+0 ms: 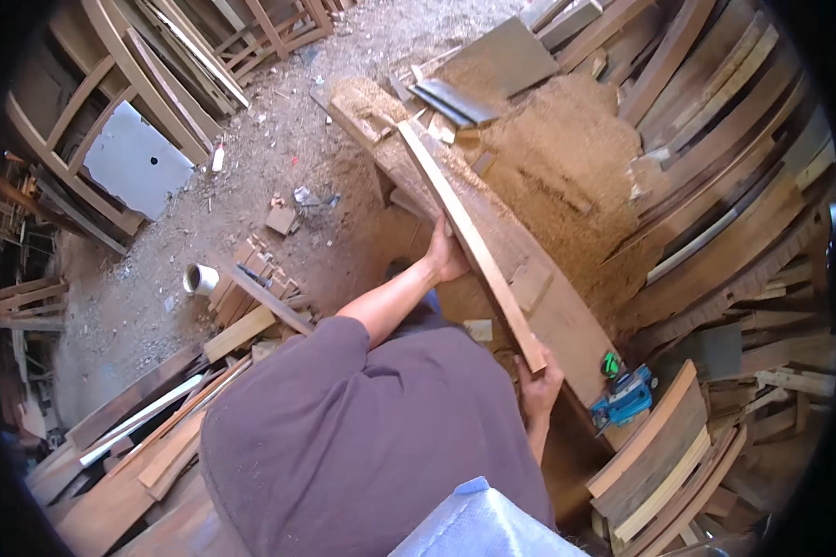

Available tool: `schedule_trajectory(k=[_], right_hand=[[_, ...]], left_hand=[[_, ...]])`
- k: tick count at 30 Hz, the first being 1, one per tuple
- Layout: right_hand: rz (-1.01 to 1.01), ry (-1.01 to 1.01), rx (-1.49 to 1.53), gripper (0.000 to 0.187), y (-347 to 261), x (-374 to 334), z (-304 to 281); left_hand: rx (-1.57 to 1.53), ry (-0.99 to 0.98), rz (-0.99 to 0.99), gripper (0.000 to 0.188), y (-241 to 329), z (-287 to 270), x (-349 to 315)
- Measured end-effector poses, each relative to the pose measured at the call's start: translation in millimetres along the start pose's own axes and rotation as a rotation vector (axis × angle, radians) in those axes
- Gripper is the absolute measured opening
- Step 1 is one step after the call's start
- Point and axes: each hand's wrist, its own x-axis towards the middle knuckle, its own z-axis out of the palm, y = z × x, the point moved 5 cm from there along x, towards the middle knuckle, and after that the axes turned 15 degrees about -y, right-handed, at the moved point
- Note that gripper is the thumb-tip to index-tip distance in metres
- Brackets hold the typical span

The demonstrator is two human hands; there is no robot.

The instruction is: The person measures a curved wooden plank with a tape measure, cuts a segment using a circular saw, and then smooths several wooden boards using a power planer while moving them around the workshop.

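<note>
A long, narrow wooden batten [466, 239] lies at a slant over the wooden workbench [571, 345], its pale face turned up. My left hand [449, 253] grips the batten near its middle, with the fingers partly hidden behind it. At the near end, my right hand [539, 379] is wrapped round the batten. Close to the right hand, a blue electric hand planer [625, 397] rests on the near end of the bench, with a small green and black object [610, 364] beside it. Shavings cover the bench's far end.
A heap of sawdust [567, 172] lies right of the bench. Stacked boards [715, 223] line the right side, and shorter planks [664, 455] stand at the near right. Offcuts [251, 288] and a white bucket [200, 279] are on the ground at left. Wooden frames [111, 102] lean at the far left.
</note>
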Motion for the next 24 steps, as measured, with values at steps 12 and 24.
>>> schedule_trajectory(k=[12, 24], right_hand=[[-0.109, 0.357, -0.226, 0.037, -156, 62, 15], [0.075, 0.509, -0.223, 0.03, -268, 112, 65]], left_hand=[[0.765, 0.604, -0.245, 0.051, 145, -213, 17], [2.368, 0.65, -0.515, 0.052, 383, -248, 154]])
